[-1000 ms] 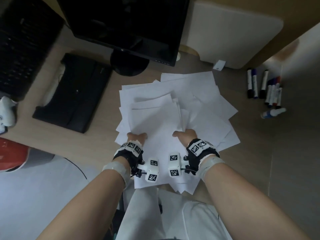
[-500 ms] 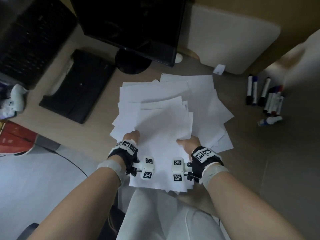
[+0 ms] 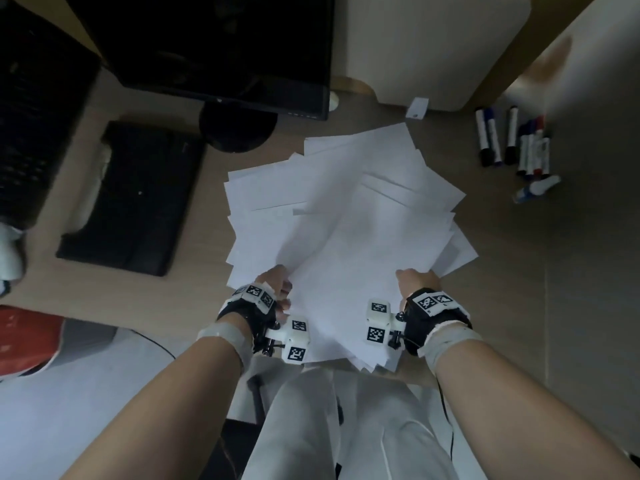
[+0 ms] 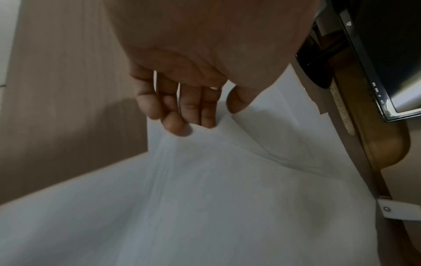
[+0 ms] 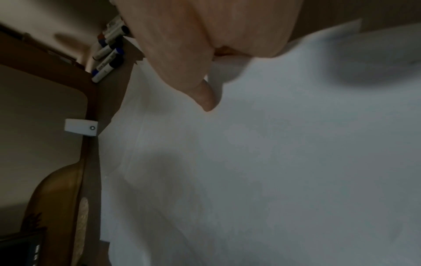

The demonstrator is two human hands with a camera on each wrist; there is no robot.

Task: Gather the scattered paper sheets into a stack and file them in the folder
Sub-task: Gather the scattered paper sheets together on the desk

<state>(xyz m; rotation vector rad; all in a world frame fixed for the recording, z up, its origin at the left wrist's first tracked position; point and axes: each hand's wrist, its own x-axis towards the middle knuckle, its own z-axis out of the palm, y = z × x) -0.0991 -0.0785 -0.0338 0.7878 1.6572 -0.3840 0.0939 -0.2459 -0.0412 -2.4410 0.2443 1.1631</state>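
**Both hands grip a loose fan of paper at the desk's near edge**

Nearest the body, the left hand (image 3: 273,285) pinches the near left edge of the paper sheets (image 3: 346,237), thumb on top and fingers (image 4: 175,124) curled under, as the left wrist view shows. The right hand (image 3: 417,280) grasps the near right edge, its thumb pressed on the top sheet; its other fingers are hidden beneath.

The sheets lie on the wooden desk (image 3: 536,271), their near ends overhanging its edge toward the person's lap. The long axis runs away from the body, leaning slightly right, and the far corners splay out unevenly.

Left of the pile lies a black folder (image 3: 135,199), shut and flat; what it contains cannot be seen. Farther off stands a dark monitor (image 3: 214,46). To the far right, a cluster of markers (image 3: 516,143) lies beside a white board (image 3: 433,46).
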